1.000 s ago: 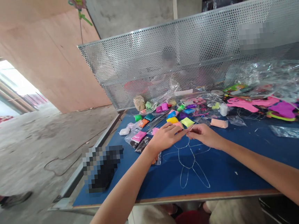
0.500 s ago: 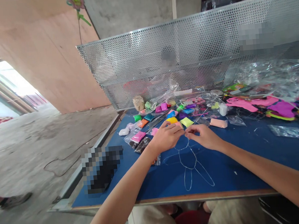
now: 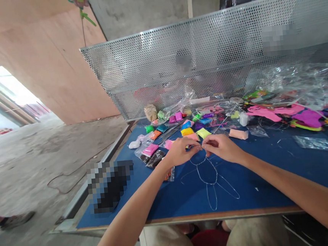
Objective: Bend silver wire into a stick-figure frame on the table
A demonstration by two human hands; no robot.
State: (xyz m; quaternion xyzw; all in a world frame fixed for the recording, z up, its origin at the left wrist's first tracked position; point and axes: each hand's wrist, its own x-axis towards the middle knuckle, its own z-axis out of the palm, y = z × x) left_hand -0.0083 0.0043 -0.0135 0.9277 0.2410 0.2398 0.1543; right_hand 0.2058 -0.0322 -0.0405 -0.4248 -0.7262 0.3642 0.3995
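Note:
A thin silvery wire shape (image 3: 208, 183) hangs from my fingers over the blue tabletop, with a round loop in the middle and two long narrow loops pointing toward me. My left hand (image 3: 182, 151) pinches the wire's upper end between thumb and fingers. Close against it, my right hand (image 3: 222, 147) pinches the same wire, fingers curled. The fingertips nearly meet and hide the bit of wire between them. Just beyond my hands lie a yellow-green clay packet (image 3: 203, 133) and a yellow one (image 3: 187, 131).
The blue table (image 3: 273, 190) carries several coloured clay packets, a peach block (image 3: 238, 134), pink foam pieces (image 3: 274, 111) and clear plastic bags (image 3: 301, 84). A perforated metal panel (image 3: 218, 57) stands along the back. A pixelated dark object (image 3: 112, 187) lies at the left edge.
The wire shape has swung and turned slightly, its lower loops shifting to the right. My fingers have changed position a little at the wire's upper end, both hands still pinching.

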